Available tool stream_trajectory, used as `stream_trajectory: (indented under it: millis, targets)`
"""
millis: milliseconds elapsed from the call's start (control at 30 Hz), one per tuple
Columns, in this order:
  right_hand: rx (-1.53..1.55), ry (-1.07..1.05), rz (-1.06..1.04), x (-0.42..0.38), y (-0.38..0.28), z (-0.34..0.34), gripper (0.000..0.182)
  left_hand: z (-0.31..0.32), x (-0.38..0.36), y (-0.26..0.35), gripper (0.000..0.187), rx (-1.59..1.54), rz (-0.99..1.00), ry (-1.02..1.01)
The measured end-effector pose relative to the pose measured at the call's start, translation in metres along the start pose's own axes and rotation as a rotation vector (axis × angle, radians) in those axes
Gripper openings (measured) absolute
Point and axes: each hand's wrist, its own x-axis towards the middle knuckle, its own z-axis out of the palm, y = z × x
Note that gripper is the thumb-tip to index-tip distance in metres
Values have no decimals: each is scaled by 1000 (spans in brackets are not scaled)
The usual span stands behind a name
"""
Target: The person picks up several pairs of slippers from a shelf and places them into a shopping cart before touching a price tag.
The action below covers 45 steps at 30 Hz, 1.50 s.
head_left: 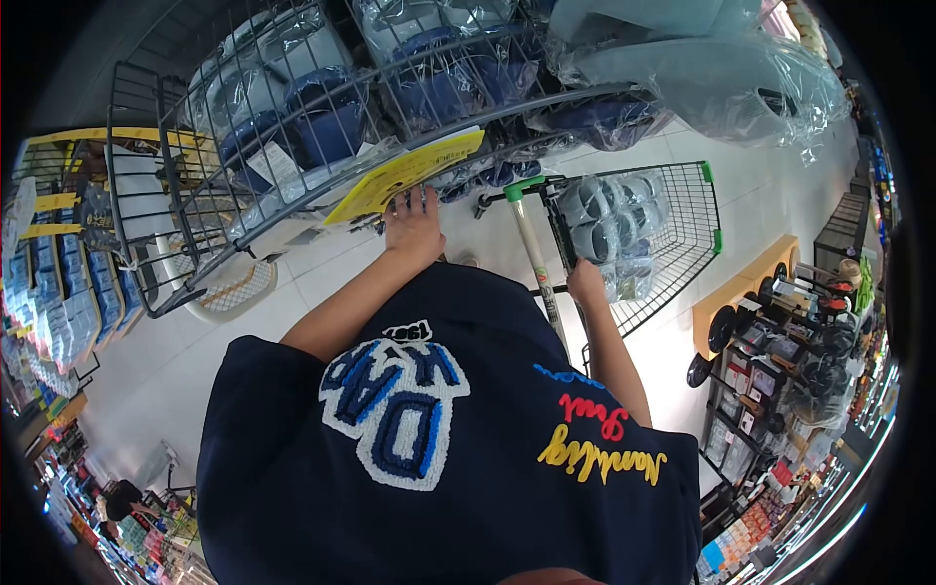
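Observation:
My left hand reaches up to the lower edge of a yellow sign on a wire rack. Its fingers are stretched out and slightly apart, with the tips at the sign's edge. Closed fingers form my right hand, at the near side of a shopping cart with green corners. What it grips is hidden. Beside it, plastic-wrapped grey items are stacked in the cart. The cart's handle bar runs between my hands.
Dark blue wrapped goods fill the rack, and large clear plastic wrapping bulges over its right end. Shelves with boxed goods stand at the right. At the left is a display of packaged items. Pale floor tiles show between them.

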Motion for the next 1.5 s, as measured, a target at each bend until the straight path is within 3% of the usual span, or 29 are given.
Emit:
stream_trajectory:
  millis: [100, 300, 500, 800, 1100, 1500]
  targets:
    - [-11, 0, -6, 3, 3, 3, 33, 3, 2, -5, 86, 18, 46, 116]
    - [-3, 15, -25, 1, 0, 1, 29, 4, 25, -12, 76, -49, 33, 26]
    - [-6, 35, -35, -2, 1, 2, 28, 14, 23, -2, 80, 40, -2, 105]
    - [-20, 32, -17, -2, 0, 2, 28, 3, 18, 3, 92, 11, -6, -31]
    - [-10, 17, -5, 3, 2, 6, 31, 13, 2, -16, 91, -31, 10, -124]
    - [-12, 5, 3, -1, -3, -1, 33, 4, -49, -58, 93, -95, -92, 8]
